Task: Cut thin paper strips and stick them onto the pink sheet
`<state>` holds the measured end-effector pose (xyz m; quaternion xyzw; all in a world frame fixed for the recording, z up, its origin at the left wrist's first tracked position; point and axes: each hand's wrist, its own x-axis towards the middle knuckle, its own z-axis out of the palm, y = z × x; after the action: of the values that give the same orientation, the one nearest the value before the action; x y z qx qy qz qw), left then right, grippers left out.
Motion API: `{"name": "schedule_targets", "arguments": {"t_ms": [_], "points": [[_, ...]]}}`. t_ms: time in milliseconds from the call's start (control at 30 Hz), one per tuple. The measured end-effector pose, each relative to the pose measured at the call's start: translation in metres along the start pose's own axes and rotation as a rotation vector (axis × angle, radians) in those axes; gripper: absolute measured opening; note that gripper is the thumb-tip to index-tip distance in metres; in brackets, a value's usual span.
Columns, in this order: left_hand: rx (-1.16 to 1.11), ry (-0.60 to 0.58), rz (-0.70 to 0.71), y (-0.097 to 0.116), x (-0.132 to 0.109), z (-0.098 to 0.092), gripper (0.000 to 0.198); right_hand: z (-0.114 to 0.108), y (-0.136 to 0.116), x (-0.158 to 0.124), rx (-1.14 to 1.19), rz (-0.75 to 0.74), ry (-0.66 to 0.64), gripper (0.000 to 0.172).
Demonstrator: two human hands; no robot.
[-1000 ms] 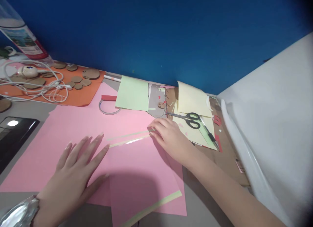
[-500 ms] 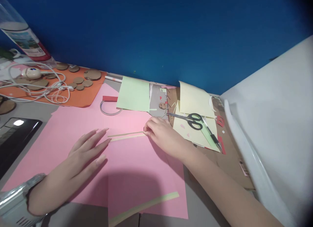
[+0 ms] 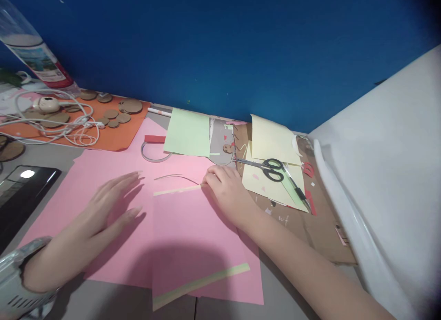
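Note:
My right hand (image 3: 225,191) pinches the right end of a thin tape backing strip (image 3: 168,176). The strip arches up and left, its far end free. Below it, a pale tape strip (image 3: 175,190) runs along the upper edge of a pink paper piece (image 3: 195,228). Another yellowish tape strip (image 3: 203,285) crosses that piece's lower end at a slant. The piece lies on a larger pink sheet (image 3: 120,260). My left hand (image 3: 99,219) hovers over the sheet left of the strips, fingers stretched out, holding nothing. My right fingertips are partly hidden.
Scissors (image 3: 257,164) and a pen (image 3: 296,187) lie on cream paper (image 3: 253,191) at right. Green paper (image 3: 188,132) is behind the pink sheet. At left are a black phone (image 3: 24,200), white cable (image 3: 82,131), cardboard discs (image 3: 130,105) on orange paper (image 3: 127,134), and a bottle (image 3: 41,63).
The backing strip, nearly straight before, now bows upward, its left part farther from the tape below. My left hand has drawn back to the left. My right hand stays almost in place.

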<state>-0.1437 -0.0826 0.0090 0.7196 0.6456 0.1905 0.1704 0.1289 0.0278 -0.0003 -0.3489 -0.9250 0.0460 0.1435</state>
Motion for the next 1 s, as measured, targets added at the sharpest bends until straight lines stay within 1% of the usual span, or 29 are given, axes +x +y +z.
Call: {"name": "schedule_targets", "arguments": {"t_ms": [67, 133, 200, 300, 400, 500, 600, 700, 833, 1000], "points": [[0.094, 0.013, 0.029, 0.006, 0.012, -0.005, 0.061, -0.006, 0.002, 0.002, -0.058, -0.085, 0.034, 0.014], [0.171, 0.036, 0.130, 0.014, 0.029, -0.006, 0.064, -0.010, 0.004, 0.004, -0.115, -0.154, 0.042, 0.016], [0.198, -0.021, 0.190, 0.021, 0.048, -0.004, 0.057, -0.011, 0.004, 0.004, -0.156, -0.184, 0.043, 0.017], [0.249, -0.059, 0.303, 0.026, 0.074, 0.003, 0.040, -0.008, 0.006, 0.003, -0.170, -0.187, 0.057, 0.017], [0.302, -0.124, 0.315, 0.025, 0.089, 0.009, 0.029, -0.004, 0.009, -0.001, -0.135, -0.172, 0.071, 0.016], [0.288, -0.164, 0.299, 0.024, 0.092, 0.011, 0.025, -0.004, 0.013, -0.003, -0.098, -0.139, 0.059, 0.015], [0.249, -0.152, 0.287, 0.024, 0.092, 0.009, 0.024, -0.005, 0.016, -0.004, -0.048, -0.111, 0.046, 0.016], [0.174, -0.137, 0.249, 0.024, 0.091, 0.003, 0.021, -0.007, 0.016, -0.004, 0.036, -0.066, 0.071, 0.014], [0.001, -0.099, 0.170, 0.022, 0.089, -0.001, 0.018, -0.011, 0.019, -0.003, 0.240, 0.080, 0.121, 0.009], [-0.265, -0.073, 0.132, 0.016, 0.087, 0.008, 0.021, -0.010, 0.028, 0.000, 0.502, 0.244, 0.092, 0.012]]}}
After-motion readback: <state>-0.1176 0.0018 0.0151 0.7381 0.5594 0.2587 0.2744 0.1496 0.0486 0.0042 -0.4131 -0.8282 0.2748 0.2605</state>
